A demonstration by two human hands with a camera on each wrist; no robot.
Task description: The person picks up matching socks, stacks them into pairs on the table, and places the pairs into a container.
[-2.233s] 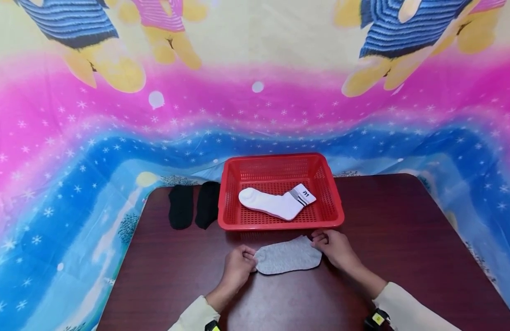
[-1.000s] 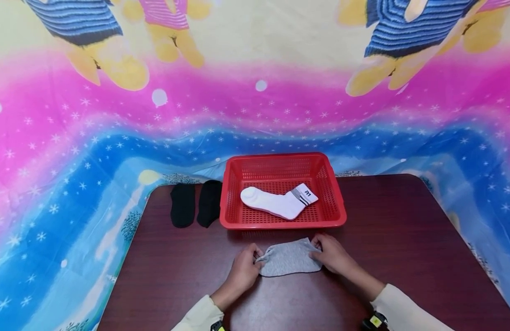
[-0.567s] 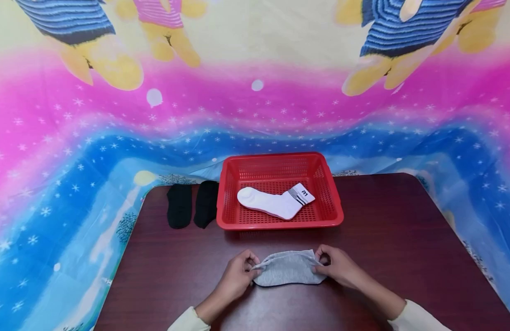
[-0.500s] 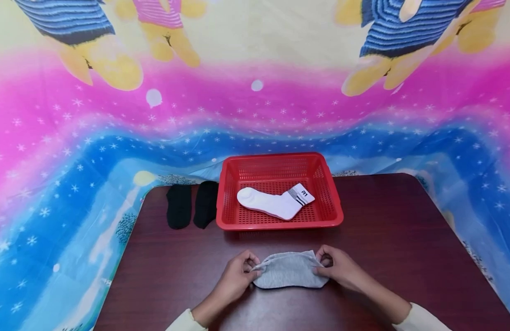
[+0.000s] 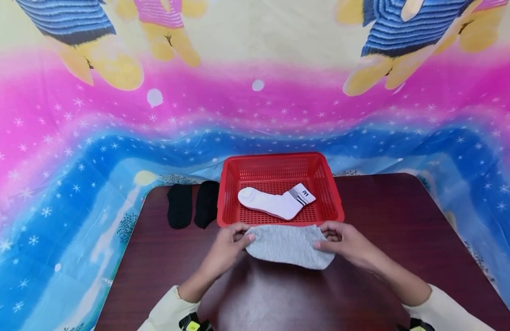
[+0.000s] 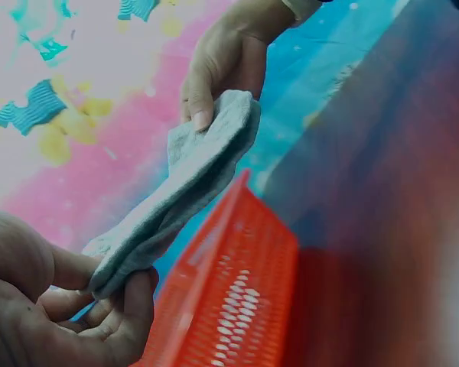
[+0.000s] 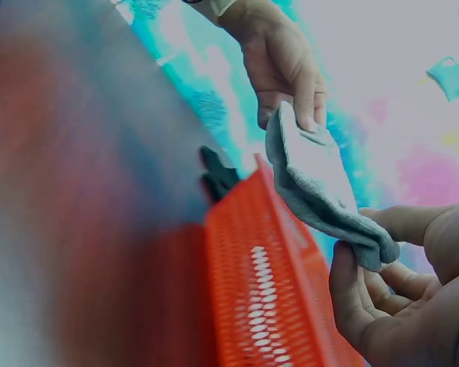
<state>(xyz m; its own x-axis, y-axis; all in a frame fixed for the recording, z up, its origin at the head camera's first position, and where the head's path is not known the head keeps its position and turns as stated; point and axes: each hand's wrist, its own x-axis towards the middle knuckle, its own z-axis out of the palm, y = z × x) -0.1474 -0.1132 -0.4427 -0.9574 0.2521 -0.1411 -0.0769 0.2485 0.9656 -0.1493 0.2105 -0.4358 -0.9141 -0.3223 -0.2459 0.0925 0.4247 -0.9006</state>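
Gripping opposite ends of the grey ankle sock [image 5: 289, 246], the left hand [image 5: 228, 244] and right hand [image 5: 349, 241] pinch smartly: it looks light, floppy, unlikely to slip!

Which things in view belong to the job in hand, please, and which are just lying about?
Job in hand:
grey sock, held by left hand and right hand
probably red basket and white sock inside

Lying about, apparently:
black socks, untouched
printed backdrop

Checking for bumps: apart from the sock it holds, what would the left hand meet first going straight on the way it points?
Probably the red basket just ahead; depth is unclear, so the left hand, pinching the grey sock, might pass over it.
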